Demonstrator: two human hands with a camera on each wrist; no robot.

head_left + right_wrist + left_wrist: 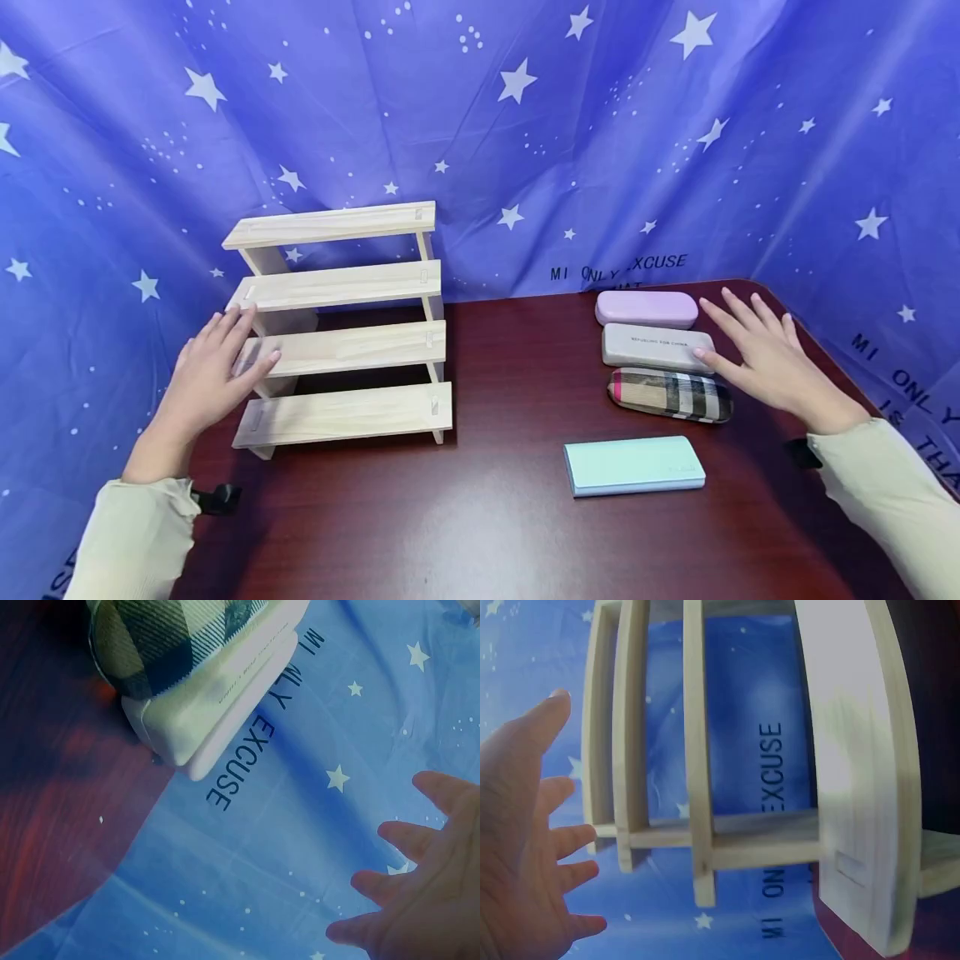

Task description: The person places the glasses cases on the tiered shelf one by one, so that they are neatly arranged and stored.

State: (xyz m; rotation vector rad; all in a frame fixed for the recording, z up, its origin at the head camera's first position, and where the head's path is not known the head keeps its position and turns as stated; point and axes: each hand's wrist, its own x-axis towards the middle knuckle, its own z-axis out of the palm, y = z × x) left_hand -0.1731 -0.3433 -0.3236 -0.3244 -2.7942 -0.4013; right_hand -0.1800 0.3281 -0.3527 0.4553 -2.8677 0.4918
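Note:
A four-step pale wooden shelf (pixel 348 342) stands on the left of the table. My left hand (pixel 210 371) is spread beside its left end, overlapping the boards in the head view and holding nothing. On the right, my right hand (pixel 772 358) has its fingers spread, also holding nothing, near a row of cases. That row has a lilac glasses case (pixel 647 309) at the back, a grey glasses case (pixel 652 347) in the middle and a plaid case (pixel 669 395) in front. Nearer the front lies a mint-green flat case (pixel 634 464).
The dark red-brown table (pixel 510 533) has a rounded far right corner. Behind and along both sides hangs a blue curtain (pixel 480 125) with white stars and black lettering. Cream sleeves (pixel 131 537) cover both forearms, with black straps at the wrists.

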